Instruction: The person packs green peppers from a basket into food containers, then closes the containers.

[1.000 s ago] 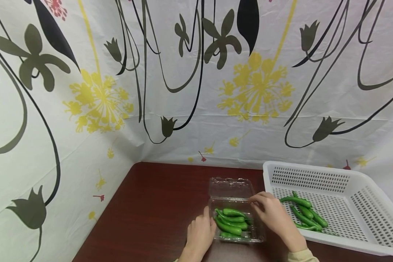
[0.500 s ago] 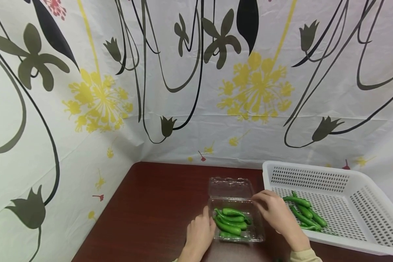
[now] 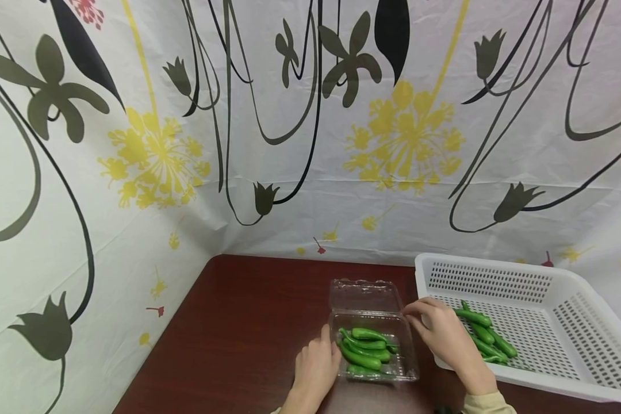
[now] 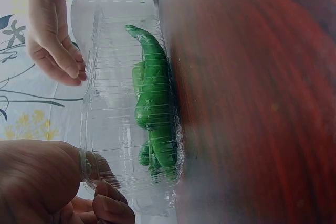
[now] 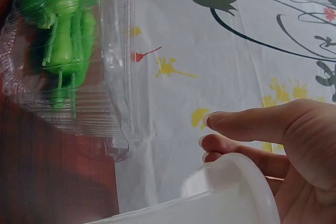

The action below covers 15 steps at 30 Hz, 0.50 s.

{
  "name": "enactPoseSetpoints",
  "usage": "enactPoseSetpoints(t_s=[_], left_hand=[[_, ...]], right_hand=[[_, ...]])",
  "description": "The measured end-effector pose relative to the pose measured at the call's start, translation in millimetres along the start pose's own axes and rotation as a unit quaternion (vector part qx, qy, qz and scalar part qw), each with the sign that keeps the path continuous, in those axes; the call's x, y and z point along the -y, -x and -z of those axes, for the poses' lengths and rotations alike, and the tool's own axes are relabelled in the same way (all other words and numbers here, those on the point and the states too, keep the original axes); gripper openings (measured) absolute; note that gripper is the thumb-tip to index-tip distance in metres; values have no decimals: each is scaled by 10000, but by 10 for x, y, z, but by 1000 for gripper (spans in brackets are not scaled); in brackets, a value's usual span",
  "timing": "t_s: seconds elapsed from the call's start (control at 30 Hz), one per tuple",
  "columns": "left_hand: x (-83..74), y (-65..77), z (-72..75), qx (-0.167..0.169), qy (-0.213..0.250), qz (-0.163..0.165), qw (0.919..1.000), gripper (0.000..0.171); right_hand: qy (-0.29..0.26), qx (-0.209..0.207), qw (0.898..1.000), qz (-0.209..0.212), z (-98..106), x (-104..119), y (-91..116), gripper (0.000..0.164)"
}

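A clear plastic clamshell container (image 3: 405, 363) stands on the table with its lid (image 3: 363, 296) folded back. Several green chili peppers (image 3: 370, 347) lie inside, side by side. At the container's left side, my left hand (image 3: 315, 367) pinches the rim; the left wrist view shows thumb and fingers on either side of the plastic. My right hand (image 3: 445, 334) hovers near the back right corner of the container, over the near-left side of a white basket. The right wrist view has its thumb and fingers (image 5: 247, 124) apart from the container, holding nothing.
The white perforated basket (image 3: 543, 339) sits to the right, with several green chili peppers (image 3: 483, 336) at its left end, partly hidden by the right hand. The dark red table (image 3: 227, 339) meets a patterned cloth (image 3: 300, 161) at the back and left.
My right hand has drawn back to the right, away from the container's right rim toward the basket. The left hand and the peppers have stayed in place.
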State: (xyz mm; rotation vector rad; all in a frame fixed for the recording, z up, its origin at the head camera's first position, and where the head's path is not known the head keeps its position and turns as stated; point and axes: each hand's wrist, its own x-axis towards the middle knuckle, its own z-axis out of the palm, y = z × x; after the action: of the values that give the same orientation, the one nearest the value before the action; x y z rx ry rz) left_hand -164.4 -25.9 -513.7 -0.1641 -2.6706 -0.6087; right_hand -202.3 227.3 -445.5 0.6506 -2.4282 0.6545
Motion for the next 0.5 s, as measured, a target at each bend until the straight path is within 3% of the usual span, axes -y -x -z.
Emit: enactPoseSetpoints(t_s=[0.5], left_hand=[[-7,-5,16,-34,-43,-38,10000,38]], right_hand=[[121,-108,9999,-29,36,-68,11,21]])
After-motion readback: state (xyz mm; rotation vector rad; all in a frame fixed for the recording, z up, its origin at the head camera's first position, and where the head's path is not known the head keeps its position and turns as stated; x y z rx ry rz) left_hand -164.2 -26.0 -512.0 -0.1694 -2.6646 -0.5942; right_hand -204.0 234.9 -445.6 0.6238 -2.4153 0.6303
